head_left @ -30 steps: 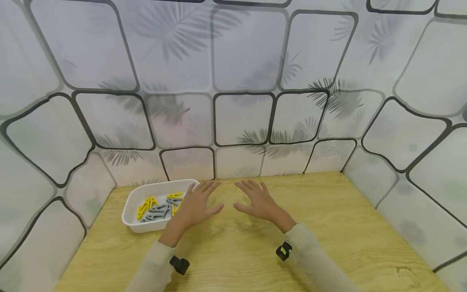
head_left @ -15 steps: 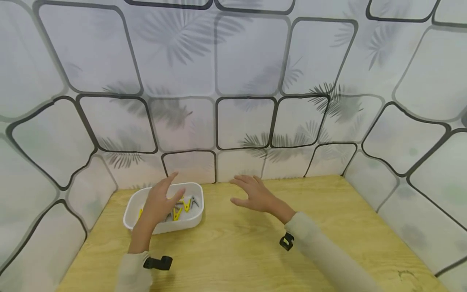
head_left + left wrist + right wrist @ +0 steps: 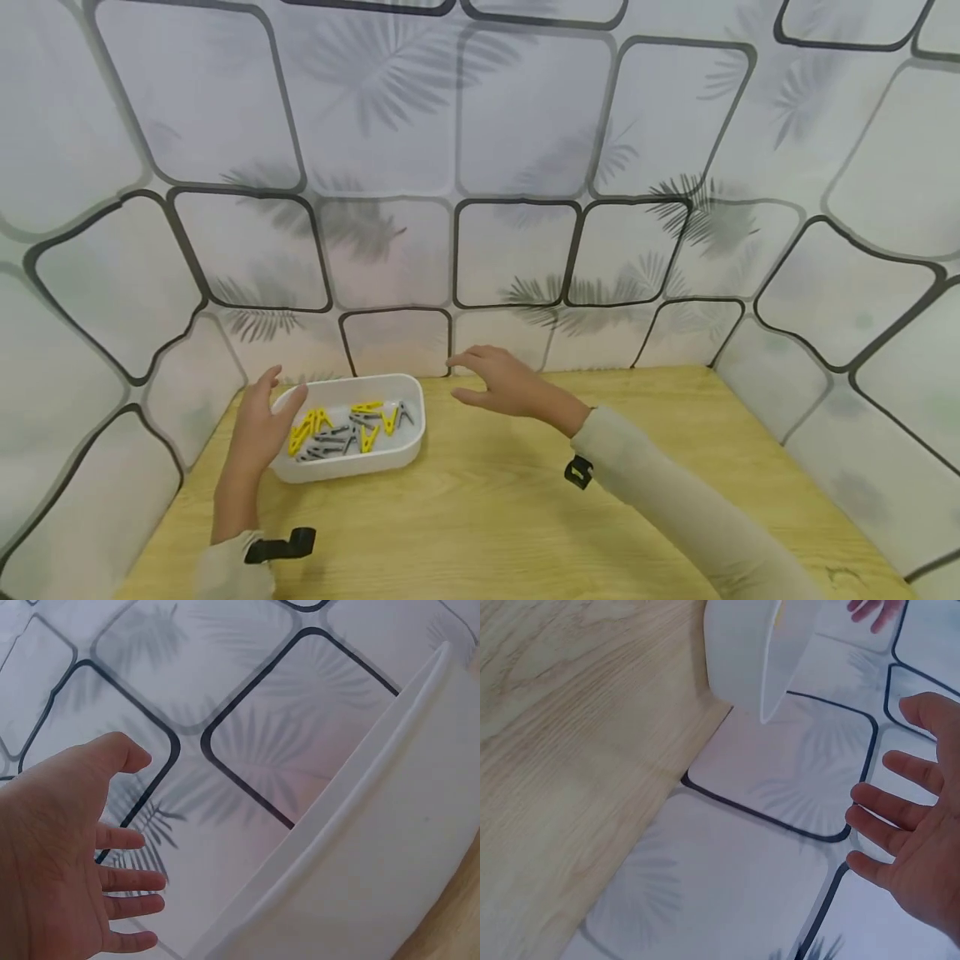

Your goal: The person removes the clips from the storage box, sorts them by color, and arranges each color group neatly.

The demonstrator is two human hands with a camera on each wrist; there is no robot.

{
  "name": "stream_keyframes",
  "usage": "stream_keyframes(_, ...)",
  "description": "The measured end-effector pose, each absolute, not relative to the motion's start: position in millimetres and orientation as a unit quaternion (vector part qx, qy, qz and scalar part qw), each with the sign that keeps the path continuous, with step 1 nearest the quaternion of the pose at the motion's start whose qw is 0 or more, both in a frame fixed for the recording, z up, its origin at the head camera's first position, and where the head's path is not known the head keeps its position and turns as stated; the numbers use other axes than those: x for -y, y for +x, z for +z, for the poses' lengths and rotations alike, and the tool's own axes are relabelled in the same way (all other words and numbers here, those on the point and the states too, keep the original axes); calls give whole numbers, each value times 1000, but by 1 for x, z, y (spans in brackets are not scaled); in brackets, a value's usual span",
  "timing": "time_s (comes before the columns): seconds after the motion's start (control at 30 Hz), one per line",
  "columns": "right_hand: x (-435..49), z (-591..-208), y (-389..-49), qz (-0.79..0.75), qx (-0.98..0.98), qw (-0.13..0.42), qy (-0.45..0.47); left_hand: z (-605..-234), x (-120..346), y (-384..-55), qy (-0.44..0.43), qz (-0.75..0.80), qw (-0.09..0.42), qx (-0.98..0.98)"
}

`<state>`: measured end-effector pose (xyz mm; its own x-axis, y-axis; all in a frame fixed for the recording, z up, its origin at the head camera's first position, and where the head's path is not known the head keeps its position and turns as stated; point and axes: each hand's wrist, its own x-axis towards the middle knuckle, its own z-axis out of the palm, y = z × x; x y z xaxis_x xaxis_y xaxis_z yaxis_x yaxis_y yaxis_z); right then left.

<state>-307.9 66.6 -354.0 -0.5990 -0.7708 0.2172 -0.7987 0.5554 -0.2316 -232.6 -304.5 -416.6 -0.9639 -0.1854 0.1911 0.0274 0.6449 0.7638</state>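
A white plastic tub (image 3: 348, 474) stands at the back left of the table. Inside it lie several yellow clothespins (image 3: 302, 431) and grey clothespins (image 3: 318, 452). At the tub's left end is my left hand (image 3: 257, 429), fingers spread and holding nothing; in the left wrist view a gap shows between this hand (image 3: 56, 855) and the tub wall (image 3: 360, 877). My right hand (image 3: 504, 383) hovers to the right of the tub, apart from it, fingers relaxed. Nothing is in its grasp in the right wrist view, where the hand (image 3: 922, 832) faces the tub (image 3: 742, 652).
The wooden table (image 3: 480, 517) runs up to a patterned wall covering (image 3: 517, 250) at the back and on both sides. Each sleeve carries a black wrist mount, the left one (image 3: 281, 547) and the right one (image 3: 578, 472).
My left hand has moved left, from the tub's right end across it to its left end, uncovering the clothespins. My right hand has shifted slightly left and up towards the tub.
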Motion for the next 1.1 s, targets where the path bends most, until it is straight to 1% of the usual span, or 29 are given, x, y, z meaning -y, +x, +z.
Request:
stream_keyframes(0.17,-44,-351,-309,134,882,30,451,-427,320,-230,58,-475,67,876)
stream_keyframes(0.3,-24,-354,-311,120,883,22,454,-431,328,-230,73,-499,37,863)
stream_keyframes(0.4,-9,-358,-312,116,877,16,465,-435,333,-231,85,-501,26,861)
stream_keyframes(0.73,28,-383,-315,78,856,29,510,-448,351,-230,99,-498,18,861)
stream_keyframes(1.0,47,-399,-325,61,859,-3,509,-448,349,-224,82,-487,35,869)
stream_keyframes(1.1,52,-406,-329,60,861,-7,504,-448,348,-224,79,-486,33,870)
